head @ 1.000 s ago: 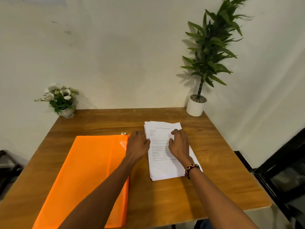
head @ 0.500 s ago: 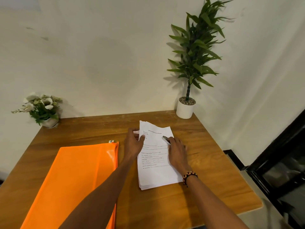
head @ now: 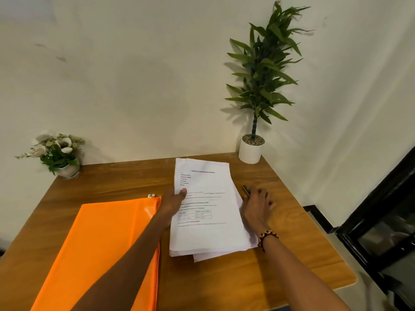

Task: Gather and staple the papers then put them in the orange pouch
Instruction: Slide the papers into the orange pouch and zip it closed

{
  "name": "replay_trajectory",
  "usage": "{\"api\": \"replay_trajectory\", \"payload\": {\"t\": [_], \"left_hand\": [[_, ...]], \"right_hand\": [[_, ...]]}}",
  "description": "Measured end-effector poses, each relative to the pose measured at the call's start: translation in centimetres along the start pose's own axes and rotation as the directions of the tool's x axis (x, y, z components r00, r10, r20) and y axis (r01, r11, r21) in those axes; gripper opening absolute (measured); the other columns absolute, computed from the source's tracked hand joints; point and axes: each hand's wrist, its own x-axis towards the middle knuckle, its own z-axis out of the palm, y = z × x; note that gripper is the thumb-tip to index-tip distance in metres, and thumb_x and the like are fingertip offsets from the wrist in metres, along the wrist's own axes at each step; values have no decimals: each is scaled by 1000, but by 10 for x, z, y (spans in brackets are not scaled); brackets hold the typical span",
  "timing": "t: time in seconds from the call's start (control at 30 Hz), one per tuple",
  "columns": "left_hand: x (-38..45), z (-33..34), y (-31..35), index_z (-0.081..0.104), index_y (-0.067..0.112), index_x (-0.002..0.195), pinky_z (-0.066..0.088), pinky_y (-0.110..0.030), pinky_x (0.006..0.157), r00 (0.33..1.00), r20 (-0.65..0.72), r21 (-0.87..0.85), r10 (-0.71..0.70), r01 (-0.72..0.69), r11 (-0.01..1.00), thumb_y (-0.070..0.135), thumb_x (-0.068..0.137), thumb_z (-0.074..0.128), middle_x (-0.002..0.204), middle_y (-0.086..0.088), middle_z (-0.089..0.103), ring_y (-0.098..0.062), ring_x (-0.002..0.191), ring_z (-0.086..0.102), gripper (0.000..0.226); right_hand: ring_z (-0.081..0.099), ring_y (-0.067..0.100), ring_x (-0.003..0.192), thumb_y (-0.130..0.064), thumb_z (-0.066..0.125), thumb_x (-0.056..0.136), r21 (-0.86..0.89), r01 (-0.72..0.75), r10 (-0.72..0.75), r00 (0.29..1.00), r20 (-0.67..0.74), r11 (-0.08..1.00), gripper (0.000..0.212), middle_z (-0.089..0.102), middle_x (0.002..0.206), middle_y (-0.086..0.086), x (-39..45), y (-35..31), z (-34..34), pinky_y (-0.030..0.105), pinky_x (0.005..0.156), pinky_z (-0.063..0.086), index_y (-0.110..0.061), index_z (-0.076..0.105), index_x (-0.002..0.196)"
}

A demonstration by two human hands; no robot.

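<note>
Your left hand (head: 174, 199) pinches the gathered papers (head: 206, 212) at centre frame; right hand (head: 258, 204) lies relaxed over a stapler (head: 246, 190); stapling and orange pouch (head: 105, 248) remain.

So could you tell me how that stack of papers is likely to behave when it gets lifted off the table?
The stack of papers is probably floppy: its far end already curves upward where the left hand holds its edge. The sheets will likely slide apart, since one corner already pokes out at the near end. It looks thin, so it is probably light.
</note>
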Motion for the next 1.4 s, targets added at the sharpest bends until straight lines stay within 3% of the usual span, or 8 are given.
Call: {"api": "replay_trajectory", "payload": {"t": [0.23, 0.33, 0.53, 0.73, 0.93, 1.03, 1.13, 1.4], "left_hand": [[-8, -44, -17, 62, 20, 127, 59, -54, 87, 1000, 14, -129, 6, -4, 992, 28, 97, 65, 117, -7, 74, -29, 101, 73, 31], [-20, -46, -16, 62, 22, 125, 59, -55, 87, 1000, 20, -137, 10, -7, 991, 25, 97, 64, 114, -5, 75, -29, 100, 74, 28], [-52, -48, -22, 61, 23, 127, 62, -42, 79, 999, 21, -167, 24, -20, 986, 21, 101, 58, 117, -4, 74, -24, 98, 75, 26], [-79, -43, -23, 57, 26, 131, 60, -31, 68, 999, 24, -147, -21, 24, 989, 23, 103, 54, 118, -1, 71, -22, 100, 72, 28], [-99, -65, -32, 65, 26, 112, 57, -33, 77, 974, -110, 261, 196, -162, 952, 43, 103, 48, 111, 3, 73, -10, 95, 69, 26], [-106, -88, -48, 63, 30, 111, 53, -38, 85, 910, -116, 697, 397, -210, 685, 46, 100, 53, 116, 1, 69, -17, 105, 64, 21], [-117, -96, -67, 46, 23, 144, 41, -44, 107, 959, -33, 932, 282, -73, 356, 65, 88, 58, 149, -3, 45, -26, 137, 42, 71], [-123, -93, -74, 54, 19, 138, 45, -40, 98, 928, -99, 902, 360, -69, 426, 57, 93, 57, 142, -4, 54, -25, 128, 49, 59]], "right_hand": [[64, 19, 76, -77, 31, 95, 602, 52, -216, 955, 205, 797, 75, 69, 80, 2, -8, -34, -30, 43, 68, 50, -10, 63, 83], [73, 16, 99, -57, 45, 102, 736, -300, -375, 708, 598, 607, 44, 77, 108, -5, -28, -64, -58, 35, 85, 58, -22, 69, 115], [63, 33, 125, -37, 69, 95, 633, -703, -496, 443, 747, 325, 54, 65, 137, 7, -52, -68, -72, 56, 110, 46, -31, 45, 142], [39, 23, 146, -21, 50, 106, 636, -164, -329, 743, 582, 754, 55, 35, 162, -4, -89, -74, -68, 41, 115, 36, -25, 27, 155], [51, 21, 135, -21, 52, 104, 655, -210, -299, 762, 575, 725, 48, 48, 151, -7, -97, -53, -74, 48, 109, 48, -33, 37, 148], [50, 14, 124, -16, 53, 105, 642, -199, -289, 769, 571, 740, 45, 49, 140, -10, -96, -39, -84, 36, 103, 49, -25, 41, 148], [53, 18, 126, -17, 57, 103, 613, -202, -259, 774, 578, 763, 47, 53, 143, -4, -92, -24, -87, 42, 104, 51, -21, 43, 147], [55, 16, 117, -15, 56, 103, 577, -201, -281, 720, 635, 791, 44, 52, 133, -6, -105, -17, -92, 27, 81, 54, -22, 43, 144]]}}
